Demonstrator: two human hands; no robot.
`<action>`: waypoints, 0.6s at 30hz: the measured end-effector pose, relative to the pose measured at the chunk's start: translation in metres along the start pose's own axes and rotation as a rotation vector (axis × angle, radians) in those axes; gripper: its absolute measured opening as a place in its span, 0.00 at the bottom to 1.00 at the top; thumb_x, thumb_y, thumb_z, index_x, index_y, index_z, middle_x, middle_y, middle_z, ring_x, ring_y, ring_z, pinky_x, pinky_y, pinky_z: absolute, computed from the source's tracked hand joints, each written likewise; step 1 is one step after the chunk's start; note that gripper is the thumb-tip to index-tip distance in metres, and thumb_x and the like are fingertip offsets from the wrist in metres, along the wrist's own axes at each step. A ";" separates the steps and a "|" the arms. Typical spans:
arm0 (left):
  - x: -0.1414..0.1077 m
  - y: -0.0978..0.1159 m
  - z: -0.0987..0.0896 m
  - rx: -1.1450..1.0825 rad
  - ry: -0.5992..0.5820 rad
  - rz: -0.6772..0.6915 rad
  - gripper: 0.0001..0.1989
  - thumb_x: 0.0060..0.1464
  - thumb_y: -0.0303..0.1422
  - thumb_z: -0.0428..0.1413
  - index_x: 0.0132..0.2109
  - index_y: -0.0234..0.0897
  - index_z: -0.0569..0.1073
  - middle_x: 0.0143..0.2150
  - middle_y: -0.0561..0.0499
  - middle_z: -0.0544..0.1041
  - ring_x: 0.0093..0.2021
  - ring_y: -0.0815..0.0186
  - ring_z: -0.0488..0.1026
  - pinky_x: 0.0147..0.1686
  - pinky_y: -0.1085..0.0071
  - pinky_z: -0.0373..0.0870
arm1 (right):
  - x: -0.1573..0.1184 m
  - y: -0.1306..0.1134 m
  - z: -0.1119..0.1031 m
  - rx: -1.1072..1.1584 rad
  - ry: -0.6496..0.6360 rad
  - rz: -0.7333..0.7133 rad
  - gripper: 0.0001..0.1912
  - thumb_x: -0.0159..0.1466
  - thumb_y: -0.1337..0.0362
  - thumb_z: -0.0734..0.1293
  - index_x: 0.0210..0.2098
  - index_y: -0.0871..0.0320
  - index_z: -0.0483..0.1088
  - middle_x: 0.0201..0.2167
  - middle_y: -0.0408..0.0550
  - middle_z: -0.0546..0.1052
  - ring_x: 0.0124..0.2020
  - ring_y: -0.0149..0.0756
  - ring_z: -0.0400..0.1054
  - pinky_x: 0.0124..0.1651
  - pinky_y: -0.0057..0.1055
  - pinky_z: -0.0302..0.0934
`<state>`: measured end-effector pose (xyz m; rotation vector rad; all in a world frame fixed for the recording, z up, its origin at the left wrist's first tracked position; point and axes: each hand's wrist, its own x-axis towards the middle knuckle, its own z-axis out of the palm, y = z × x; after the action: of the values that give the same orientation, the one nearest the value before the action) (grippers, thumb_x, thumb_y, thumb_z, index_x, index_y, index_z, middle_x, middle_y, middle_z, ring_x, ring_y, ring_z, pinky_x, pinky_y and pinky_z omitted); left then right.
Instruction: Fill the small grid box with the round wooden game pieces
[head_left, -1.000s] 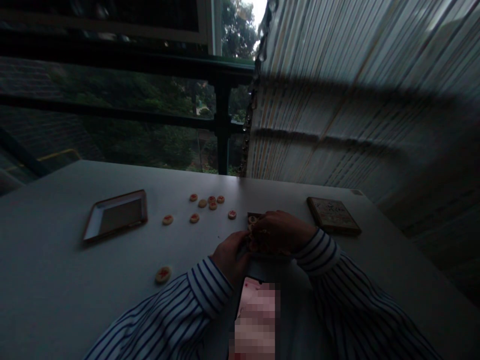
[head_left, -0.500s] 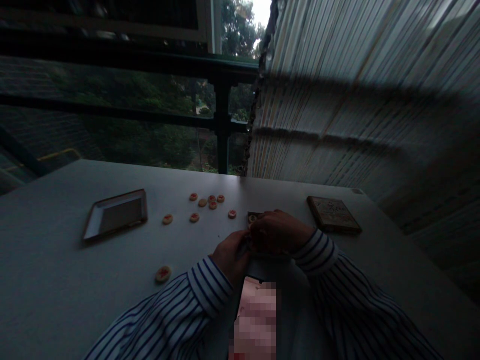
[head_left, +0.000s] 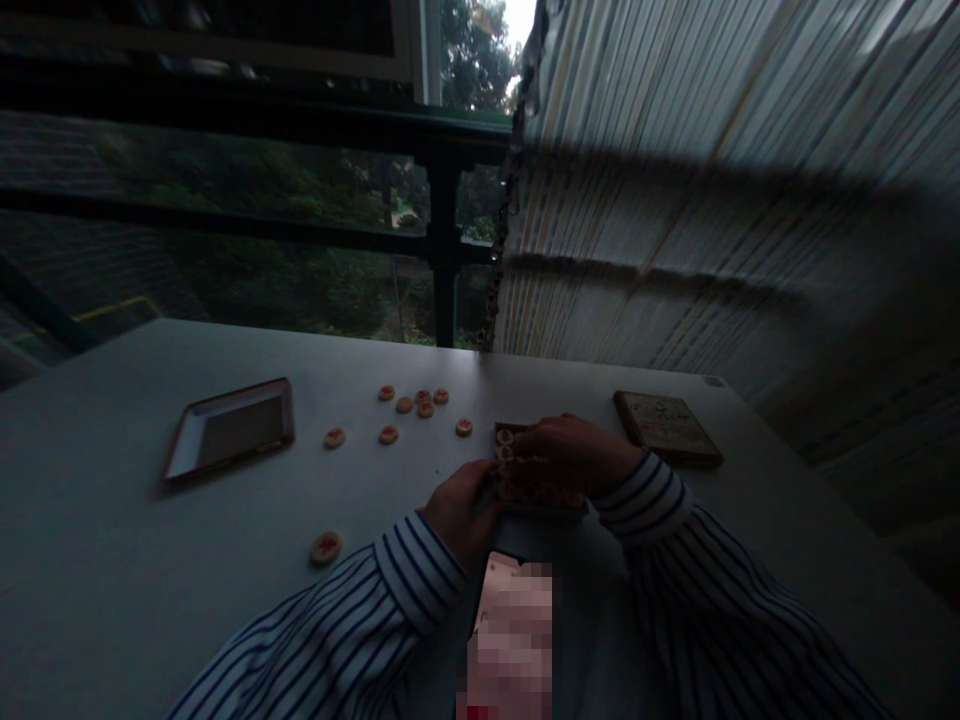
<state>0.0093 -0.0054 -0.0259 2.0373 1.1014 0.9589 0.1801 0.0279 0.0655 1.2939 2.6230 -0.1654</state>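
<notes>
A small dark box (head_left: 541,512) sits on the table, filled with round Chinese chess pieces (head_left: 505,453). My left hand (head_left: 461,508) grips the box's left side, thumb and fingers closed at its edge. Over the middle of the box hovers my right hand (head_left: 574,452), its fingers bent down among the pieces; what the fingertips hold is hidden. Left of the box, several loose pieces with red marks lie on the table, among them one piece (head_left: 464,427) near the box and another (head_left: 327,547) beside my left sleeve.
An upturned shallow lid or tray (head_left: 229,432) lies at the left of the white table (head_left: 97,440). To the right is a flat, decorated wooden box (head_left: 667,428). A lit phone (head_left: 499,590) lies in front of me. Beyond are a railing (head_left: 444,250) and a striped curtain (head_left: 600,200).
My right hand has shifted slightly right and up, uncovering more pieces along the box's left and near sides. My left hand stays at the box's edge.
</notes>
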 end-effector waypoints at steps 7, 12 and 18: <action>0.000 -0.001 0.000 0.009 -0.008 -0.009 0.20 0.44 0.24 0.51 0.48 0.34 0.64 0.45 0.45 0.72 0.46 0.61 0.69 0.46 0.64 0.67 | 0.000 0.004 0.003 -0.004 -0.036 0.026 0.13 0.58 0.58 0.58 0.34 0.56 0.71 0.32 0.50 0.75 0.32 0.36 0.69 0.28 0.26 0.53; -0.001 -0.001 -0.001 0.022 -0.014 0.014 0.21 0.44 0.24 0.51 0.48 0.34 0.63 0.45 0.44 0.72 0.47 0.61 0.69 0.46 0.62 0.66 | 0.000 0.002 0.003 0.001 -0.102 0.059 0.12 0.55 0.61 0.60 0.35 0.54 0.72 0.32 0.49 0.76 0.31 0.35 0.69 0.28 0.25 0.54; -0.001 0.002 -0.002 0.017 -0.009 0.002 0.20 0.44 0.24 0.51 0.48 0.34 0.64 0.46 0.44 0.71 0.47 0.61 0.68 0.46 0.62 0.66 | 0.001 0.001 0.002 0.007 -0.110 0.072 0.12 0.54 0.61 0.60 0.35 0.56 0.72 0.32 0.51 0.75 0.32 0.36 0.69 0.28 0.25 0.54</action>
<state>0.0083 -0.0065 -0.0238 2.0547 1.1057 0.9433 0.1804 0.0287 0.0637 1.3390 2.4829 -0.2272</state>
